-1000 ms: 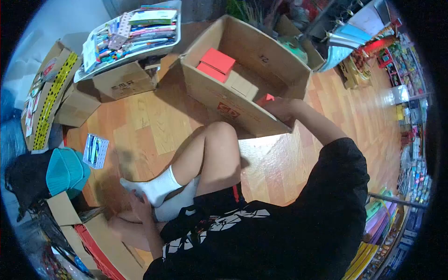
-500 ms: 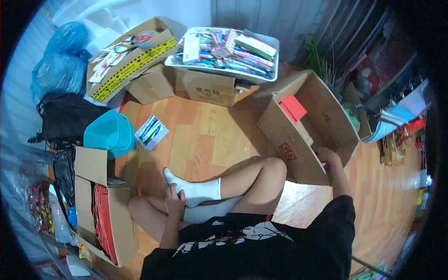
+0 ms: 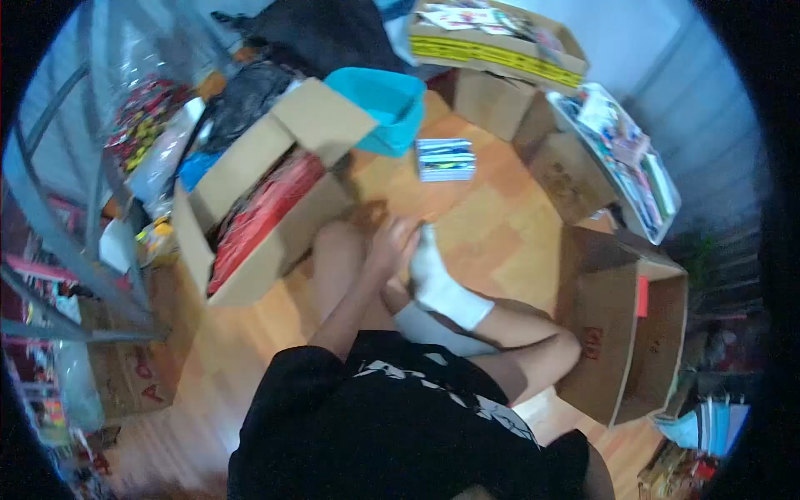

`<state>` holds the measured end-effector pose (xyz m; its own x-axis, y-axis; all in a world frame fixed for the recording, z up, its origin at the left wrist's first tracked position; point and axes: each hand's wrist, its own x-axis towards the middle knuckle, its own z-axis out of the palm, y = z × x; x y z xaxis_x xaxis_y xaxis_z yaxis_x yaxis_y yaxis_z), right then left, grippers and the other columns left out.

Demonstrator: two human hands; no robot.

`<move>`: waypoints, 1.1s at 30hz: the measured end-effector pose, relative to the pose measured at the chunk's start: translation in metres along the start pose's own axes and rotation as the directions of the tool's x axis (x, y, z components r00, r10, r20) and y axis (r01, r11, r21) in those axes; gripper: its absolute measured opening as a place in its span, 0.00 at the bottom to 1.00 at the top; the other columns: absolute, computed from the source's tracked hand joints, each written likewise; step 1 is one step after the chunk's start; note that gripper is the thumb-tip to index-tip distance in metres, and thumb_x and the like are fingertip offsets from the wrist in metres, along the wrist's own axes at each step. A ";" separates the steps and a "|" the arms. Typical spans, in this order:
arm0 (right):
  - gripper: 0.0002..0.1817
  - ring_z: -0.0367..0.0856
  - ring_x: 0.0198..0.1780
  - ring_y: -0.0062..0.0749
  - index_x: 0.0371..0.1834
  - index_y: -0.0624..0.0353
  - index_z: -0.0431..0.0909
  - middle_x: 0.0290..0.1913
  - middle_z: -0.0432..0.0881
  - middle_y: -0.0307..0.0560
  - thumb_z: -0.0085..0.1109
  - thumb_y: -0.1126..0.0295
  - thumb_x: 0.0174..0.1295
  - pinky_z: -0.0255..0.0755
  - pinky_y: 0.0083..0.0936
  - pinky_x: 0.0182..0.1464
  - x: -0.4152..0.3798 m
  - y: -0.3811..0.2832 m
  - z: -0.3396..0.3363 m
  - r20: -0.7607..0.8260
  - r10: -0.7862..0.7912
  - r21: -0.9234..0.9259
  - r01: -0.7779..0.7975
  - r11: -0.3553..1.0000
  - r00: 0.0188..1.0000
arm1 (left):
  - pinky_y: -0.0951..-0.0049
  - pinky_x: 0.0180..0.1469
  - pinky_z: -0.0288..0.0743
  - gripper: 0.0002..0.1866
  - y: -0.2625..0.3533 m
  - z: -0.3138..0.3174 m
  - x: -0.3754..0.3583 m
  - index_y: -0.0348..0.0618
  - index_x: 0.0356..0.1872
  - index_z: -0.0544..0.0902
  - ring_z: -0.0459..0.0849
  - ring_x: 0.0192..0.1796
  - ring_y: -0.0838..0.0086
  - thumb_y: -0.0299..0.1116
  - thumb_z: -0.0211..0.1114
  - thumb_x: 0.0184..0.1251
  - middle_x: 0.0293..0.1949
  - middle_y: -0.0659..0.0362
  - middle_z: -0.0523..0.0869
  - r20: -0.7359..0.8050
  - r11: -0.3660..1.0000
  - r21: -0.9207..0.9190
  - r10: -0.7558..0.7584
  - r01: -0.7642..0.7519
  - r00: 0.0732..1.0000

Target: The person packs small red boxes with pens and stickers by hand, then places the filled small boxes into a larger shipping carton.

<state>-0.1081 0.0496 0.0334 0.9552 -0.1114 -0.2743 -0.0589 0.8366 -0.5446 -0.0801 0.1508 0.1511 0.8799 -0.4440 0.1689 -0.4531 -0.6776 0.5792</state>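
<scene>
My left hand is beside the toe of a white sock on my foot. Its fingers look loosely bent and slightly apart, a little blurred, with nothing visible in them. The right hand is out of sight; only the black sleeve and a bit of that arm show at the bottom. To the left stands an open cardboard box with red, plastic-wrapped contents. On the right is a tall open carton with a red box inside.
A turquoise basket and a stack of printed packs are on the wood floor. Behind are a yellow-taped box and a white tray of stationery. A grey metal frame rises at far left.
The view has swung left, so the boxes appear shifted right. My right hand, which was in the tall carton, has left the view. My left hand stays by the sock.
</scene>
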 end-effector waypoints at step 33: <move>0.11 0.78 0.35 0.35 0.38 0.68 0.74 0.33 0.79 0.52 0.52 0.70 0.57 0.70 0.24 0.39 -0.159 -0.137 -0.060 -0.079 -0.249 -0.991 -0.103 -0.081 0.965 | 0.57 0.36 0.73 0.11 -0.198 -0.166 0.101 0.39 0.31 0.77 0.80 0.33 0.52 0.35 0.51 0.56 0.28 0.46 0.80 0.249 0.793 0.599 -0.053 -0.110 0.967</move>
<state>-0.2698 -0.0792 0.1040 0.9135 -0.3587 -0.1919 -0.3808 -0.5883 -0.7133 0.1222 0.3369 0.1857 0.8396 -0.5392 -0.0662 -0.5421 -0.8395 -0.0366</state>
